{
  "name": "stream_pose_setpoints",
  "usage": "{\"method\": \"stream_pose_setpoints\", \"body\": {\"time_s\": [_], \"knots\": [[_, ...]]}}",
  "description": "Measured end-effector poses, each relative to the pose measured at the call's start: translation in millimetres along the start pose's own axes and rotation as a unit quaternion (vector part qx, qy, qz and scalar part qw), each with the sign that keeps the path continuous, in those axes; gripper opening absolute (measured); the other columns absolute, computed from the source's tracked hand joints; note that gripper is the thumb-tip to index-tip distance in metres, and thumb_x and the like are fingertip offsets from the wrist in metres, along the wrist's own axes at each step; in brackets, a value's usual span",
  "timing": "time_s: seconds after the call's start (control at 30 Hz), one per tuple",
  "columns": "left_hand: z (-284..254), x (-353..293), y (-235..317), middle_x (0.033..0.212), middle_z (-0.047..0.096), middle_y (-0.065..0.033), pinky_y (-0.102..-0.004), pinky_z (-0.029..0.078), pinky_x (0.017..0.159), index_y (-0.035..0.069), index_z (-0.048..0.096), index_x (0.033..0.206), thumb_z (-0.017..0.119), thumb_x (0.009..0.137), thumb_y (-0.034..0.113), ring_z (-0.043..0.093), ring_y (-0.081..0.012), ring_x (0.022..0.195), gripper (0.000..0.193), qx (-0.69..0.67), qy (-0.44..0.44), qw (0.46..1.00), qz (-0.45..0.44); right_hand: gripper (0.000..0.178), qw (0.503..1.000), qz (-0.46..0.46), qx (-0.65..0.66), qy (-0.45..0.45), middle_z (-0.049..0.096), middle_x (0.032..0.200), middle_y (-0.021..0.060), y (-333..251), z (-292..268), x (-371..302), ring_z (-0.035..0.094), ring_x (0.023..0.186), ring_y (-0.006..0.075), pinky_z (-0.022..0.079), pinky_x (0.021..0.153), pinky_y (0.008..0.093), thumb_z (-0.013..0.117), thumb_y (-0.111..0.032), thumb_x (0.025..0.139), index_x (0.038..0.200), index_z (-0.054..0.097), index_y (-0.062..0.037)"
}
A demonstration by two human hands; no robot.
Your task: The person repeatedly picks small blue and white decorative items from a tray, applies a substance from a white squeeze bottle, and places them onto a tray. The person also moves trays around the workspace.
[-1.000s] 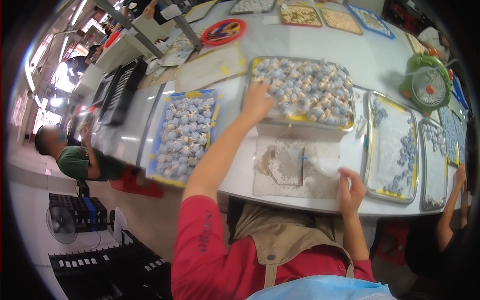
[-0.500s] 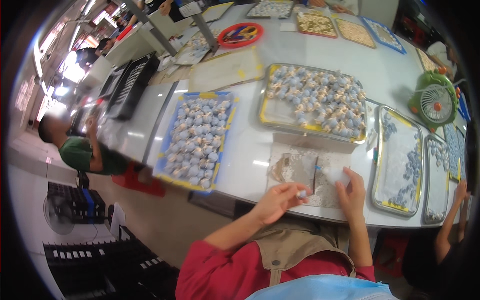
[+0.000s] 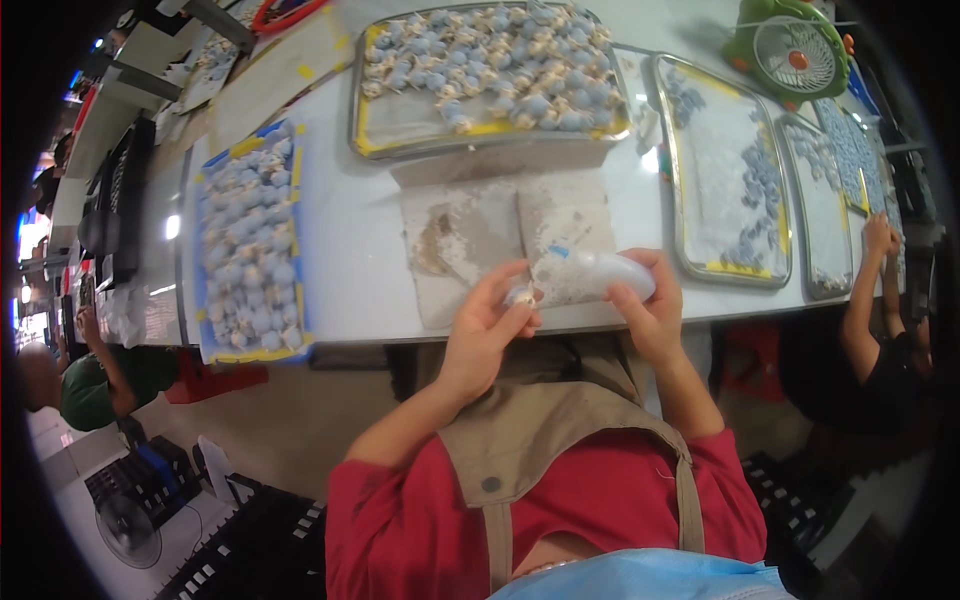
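Between the thumb and fingers of my left hand (image 3: 485,330) is a small blue-and-cream figurine (image 3: 522,297), partly covered by the fingertips. My right hand (image 3: 652,312) grips a whitish translucent squeeze bottle (image 3: 612,274), which lies tilted toward the left with a blue bit (image 3: 559,251) at its narrow end. The bottle's tip is apart from the figurine. Both hands hover over the near edge of a stained, folded cardboard sheet (image 3: 590,205) that carries white residue and a brownish patch.
A metal tray (image 3: 365,140) of similar figurines stands beyond the cardboard. A blue bin (image 3: 305,300) of figurines is left. At right are trays (image 3: 700,200) (image 3: 830,260) of blue pieces and a green fan (image 3: 795,55). A co-worker's hands (image 3: 880,235) are far right.
The view has swung down and to the right. My right hand has turned, and the bottle now shows more plainly, lying across above the cardboard. My left hand still holds the figurine.
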State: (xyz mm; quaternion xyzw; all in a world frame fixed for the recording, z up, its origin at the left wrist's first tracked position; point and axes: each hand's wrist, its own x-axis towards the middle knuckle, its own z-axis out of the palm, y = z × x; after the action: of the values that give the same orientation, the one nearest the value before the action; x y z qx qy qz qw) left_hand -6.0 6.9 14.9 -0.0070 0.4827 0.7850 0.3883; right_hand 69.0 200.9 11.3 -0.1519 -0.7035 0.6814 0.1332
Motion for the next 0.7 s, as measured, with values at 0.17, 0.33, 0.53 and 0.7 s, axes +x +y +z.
{"method": "stream_pose_setpoints", "body": {"time_s": [0.17, 0.33, 0.53, 0.7], "knots": [[-1.9, 1.2, -12.2, 0.105, 0.056, -0.0093, -0.0216, 0.047, 0.068, 0.002, 0.042, 0.125, 0.055, 0.085, 0.003, 0.056, -0.0109, 0.078, 0.042, 0.065, 0.011, 0.998, 0.012, 0.032, 0.999, -0.053, 0.003, -0.011, 0.059, 0.084, 0.0037, -15.9, -7.9, -16.2, 0.055, 0.072, 0.0079, 0.045, 0.063, 0.021, 0.07, -0.003, 0.073, 0.099, 0.051, 0.0005], [-0.2, -2.8, -9.2, 0.101, 0.057, -0.0072, -0.021, 0.046, 0.065, 0.0, 0.05, 0.119, 0.058, 0.084, 0.003, 0.056, -0.0089, 0.075, 0.036, 0.113, 0.025, 0.992, 0.041, 0.028, 0.982, -0.16, -0.1, -0.012, 0.06, 0.08, 0.0072, -22.9, -7.5, -14.6, 0.059, 0.07, 0.0114, 0.048, 0.061, 0.0224, 0.073, -0.005, 0.071, 0.092, 0.055, 0.0006], [-2.2, -0.7, -10.2, 0.105, 0.049, -0.006, -0.02, 0.045, 0.06, -0.002, 0.053, 0.115, 0.061, 0.08, -0.005, 0.053, -0.0079, 0.073, 0.036, 0.137, 0.019, 0.987, 0.081, 0.03, 0.956, -0.211, -0.201, 0.0, 0.06, 0.074, 0.0087, -32.0, -1.8, -11.3, 0.062, 0.065, 0.0152, 0.048, 0.056, 0.0241, 0.077, -0.013, 0.069, 0.086, 0.057, 0.0009], [-2.1, -1.2, -10.6, 0.107, 0.048, -0.0065, -0.02, 0.046, 0.061, -0.002, 0.053, 0.115, 0.061, 0.078, -0.008, 0.054, -0.0084, 0.074, 0.038, 0.163, 0.015, 0.981, 0.1, 0.028, 0.946, -0.228, -0.231, 0.001, 0.06, 0.068, 0.0077, -38.8, 5.6, -7.3, 0.062, 0.06, 0.0159, 0.048, 0.052, 0.0243, 0.078, -0.017, 0.068, 0.08, 0.058, 0.0007]]}}
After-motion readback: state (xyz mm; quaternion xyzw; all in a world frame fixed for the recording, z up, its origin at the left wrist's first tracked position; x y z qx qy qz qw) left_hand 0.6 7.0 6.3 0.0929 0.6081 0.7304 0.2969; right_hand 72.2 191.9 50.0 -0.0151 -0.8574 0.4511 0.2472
